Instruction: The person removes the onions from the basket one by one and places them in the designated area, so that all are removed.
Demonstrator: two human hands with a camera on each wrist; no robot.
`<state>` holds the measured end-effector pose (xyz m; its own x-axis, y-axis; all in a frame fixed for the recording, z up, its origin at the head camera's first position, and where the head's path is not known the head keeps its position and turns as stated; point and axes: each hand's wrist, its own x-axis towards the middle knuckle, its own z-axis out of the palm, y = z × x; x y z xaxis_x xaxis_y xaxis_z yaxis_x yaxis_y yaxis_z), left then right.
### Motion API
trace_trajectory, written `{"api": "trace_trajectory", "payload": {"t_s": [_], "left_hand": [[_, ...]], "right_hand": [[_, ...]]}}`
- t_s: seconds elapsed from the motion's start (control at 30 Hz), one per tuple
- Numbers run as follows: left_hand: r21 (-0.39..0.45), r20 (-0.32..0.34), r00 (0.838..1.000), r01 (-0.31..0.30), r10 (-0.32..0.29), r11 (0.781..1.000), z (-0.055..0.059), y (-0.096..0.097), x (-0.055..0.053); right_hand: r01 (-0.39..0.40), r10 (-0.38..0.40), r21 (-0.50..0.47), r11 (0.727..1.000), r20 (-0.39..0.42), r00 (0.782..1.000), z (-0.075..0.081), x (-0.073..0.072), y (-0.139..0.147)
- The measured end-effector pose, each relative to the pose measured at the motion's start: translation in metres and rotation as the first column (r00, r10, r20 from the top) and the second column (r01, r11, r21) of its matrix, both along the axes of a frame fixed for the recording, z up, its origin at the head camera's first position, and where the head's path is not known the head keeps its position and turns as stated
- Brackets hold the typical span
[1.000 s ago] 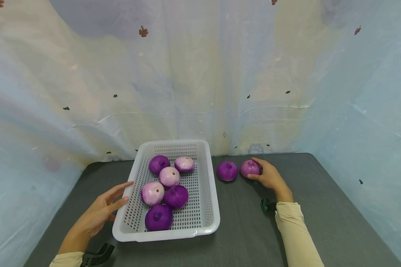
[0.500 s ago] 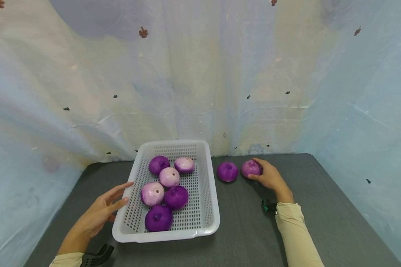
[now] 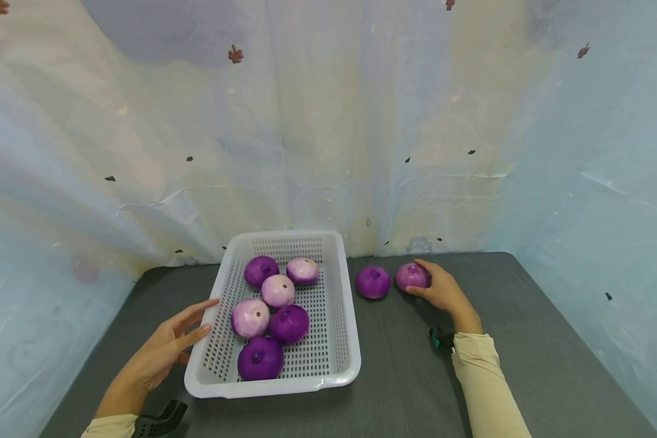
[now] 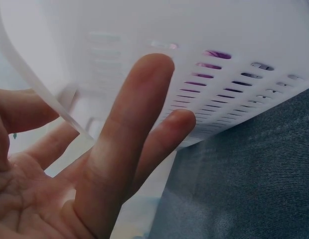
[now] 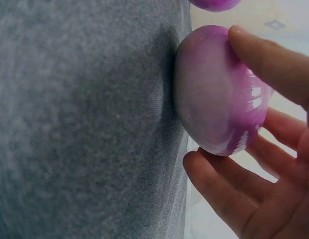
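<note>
My left hand (image 3: 161,344) holds the left rim of a white perforated plastic basket (image 3: 347,328). In the left wrist view, some fingers (image 4: 137,114) lie along the basket's outer wall, while others pass behind its rim. Inside the basket are several purple onions, some turned with a pale side up. To the right, on the dark table, my right hand (image 3: 440,292) grips a glossy purple onion (image 3: 409,276) between thumb and fingers. The right wrist view shows this onion (image 5: 209,94) resting against the table surface. Another purple onion (image 3: 373,281) sits between it and the basket.
The dark grey table (image 3: 525,365) spreads to the right of the right arm and in front of the basket. A pale patterned curtain (image 3: 328,121) hangs behind the table and along its sides.
The onion in my right hand has shifted very slightly to the right, together with the fingertips. My left hand and the basket have stayed in place.
</note>
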<state>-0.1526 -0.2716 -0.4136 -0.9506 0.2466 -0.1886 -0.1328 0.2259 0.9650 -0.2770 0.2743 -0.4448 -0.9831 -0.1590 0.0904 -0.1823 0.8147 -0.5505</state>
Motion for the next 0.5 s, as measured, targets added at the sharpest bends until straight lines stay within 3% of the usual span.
{"api": "trace_trajectory", "payload": {"t_s": [0.5], "left_hand": [[0.007, 0.005, 1.000, 0.002, -0.002, 1.000, 0.0020, 0.0006, 0.0003]], "right_hand": [[-0.014, 0.014, -0.006, 1.000, -0.055, 0.998, 0.0096, 0.0048, 0.0058]]}}
